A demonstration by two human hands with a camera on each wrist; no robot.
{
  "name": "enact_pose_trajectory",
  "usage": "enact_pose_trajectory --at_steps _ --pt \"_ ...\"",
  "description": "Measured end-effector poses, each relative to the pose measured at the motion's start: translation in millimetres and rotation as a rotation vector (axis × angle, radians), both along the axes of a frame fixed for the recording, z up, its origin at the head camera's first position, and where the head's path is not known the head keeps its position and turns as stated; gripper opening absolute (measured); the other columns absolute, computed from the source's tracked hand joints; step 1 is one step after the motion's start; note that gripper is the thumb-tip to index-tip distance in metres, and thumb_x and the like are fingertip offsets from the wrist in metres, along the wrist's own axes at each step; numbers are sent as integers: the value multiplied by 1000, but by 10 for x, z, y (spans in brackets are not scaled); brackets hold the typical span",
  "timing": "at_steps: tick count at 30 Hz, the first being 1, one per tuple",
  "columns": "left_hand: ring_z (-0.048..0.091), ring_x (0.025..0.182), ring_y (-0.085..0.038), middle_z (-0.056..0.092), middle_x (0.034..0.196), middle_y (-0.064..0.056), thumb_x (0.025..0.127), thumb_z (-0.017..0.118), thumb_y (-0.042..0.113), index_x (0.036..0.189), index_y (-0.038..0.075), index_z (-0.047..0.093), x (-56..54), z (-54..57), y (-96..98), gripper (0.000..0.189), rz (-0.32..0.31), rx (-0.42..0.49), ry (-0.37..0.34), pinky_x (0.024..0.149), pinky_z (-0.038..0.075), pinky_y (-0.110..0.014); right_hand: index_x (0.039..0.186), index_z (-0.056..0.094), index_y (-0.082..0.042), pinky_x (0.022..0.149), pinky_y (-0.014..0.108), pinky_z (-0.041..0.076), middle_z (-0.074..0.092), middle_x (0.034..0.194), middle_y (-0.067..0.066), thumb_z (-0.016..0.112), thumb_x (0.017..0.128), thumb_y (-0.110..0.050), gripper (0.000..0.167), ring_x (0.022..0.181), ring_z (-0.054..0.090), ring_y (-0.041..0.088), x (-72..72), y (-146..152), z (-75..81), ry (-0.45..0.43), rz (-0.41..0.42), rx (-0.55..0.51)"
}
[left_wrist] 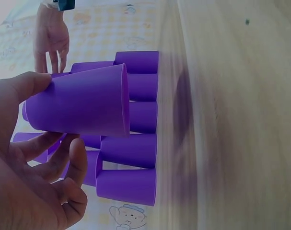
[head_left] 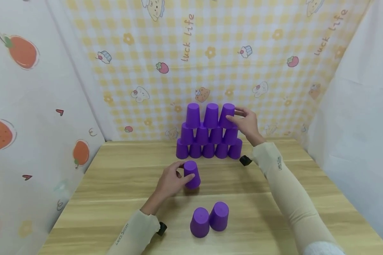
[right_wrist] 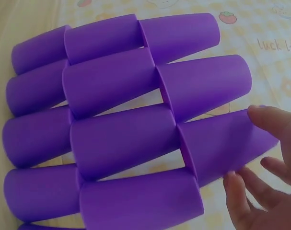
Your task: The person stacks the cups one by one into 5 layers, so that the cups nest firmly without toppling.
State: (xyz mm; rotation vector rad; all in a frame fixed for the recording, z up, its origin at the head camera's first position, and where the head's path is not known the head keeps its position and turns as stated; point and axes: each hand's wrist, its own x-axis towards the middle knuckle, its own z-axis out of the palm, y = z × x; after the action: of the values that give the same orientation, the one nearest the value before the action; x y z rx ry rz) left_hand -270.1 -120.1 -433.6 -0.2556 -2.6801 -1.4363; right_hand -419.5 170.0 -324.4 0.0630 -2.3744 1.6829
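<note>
Purple cups stand upside down in a three-tier stack (head_left: pixel 208 150) at the back of the table. My right hand (head_left: pixel 247 124) pinches the rightmost cup (head_left: pixel 226 116) of the top row, which sits on the tier beneath; the right wrist view shows thumb and fingers on either side of this cup (right_wrist: pixel 222 143). Nearer to me, my left hand (head_left: pixel 170 182) grips another upside-down purple cup (head_left: pixel 192 173) in front of the stack. In the left wrist view, thumb and fingers hold this cup (left_wrist: pixel 80 100) near its closed end, its rim apart from the tabletop.
Two more upside-down purple cups, a left one (head_left: pixel 199 223) and a right one (head_left: pixel 219 216), stand side by side near the front of the wooden table (head_left: pixel 121 187). A yellow checked cloth (head_left: pixel 210 71) hangs right behind the stack. White cloths hang at both sides.
</note>
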Motion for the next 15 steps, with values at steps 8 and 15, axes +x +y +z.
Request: enact_pose_trajectory --at_steps 8,15 --pt "56 73 -14 65 118 -2 85 79 36 128 14 63 -9 8 62 51 -15 -1 -7 62 49 -31 138 54 -8 70 31 54 60 133 14 75 88 -30 59 101 64 28 141 162 -88 13 16 54" --pt "56 73 -13 65 120 -5 84 80 33 128 12 63 -11 -36 78 52 3 6 -23 62 49 -30 135 56 -5 74 34 57 62 130 17 76 89 -28 55 99 65 24 566 197 -181 -8 156 82"
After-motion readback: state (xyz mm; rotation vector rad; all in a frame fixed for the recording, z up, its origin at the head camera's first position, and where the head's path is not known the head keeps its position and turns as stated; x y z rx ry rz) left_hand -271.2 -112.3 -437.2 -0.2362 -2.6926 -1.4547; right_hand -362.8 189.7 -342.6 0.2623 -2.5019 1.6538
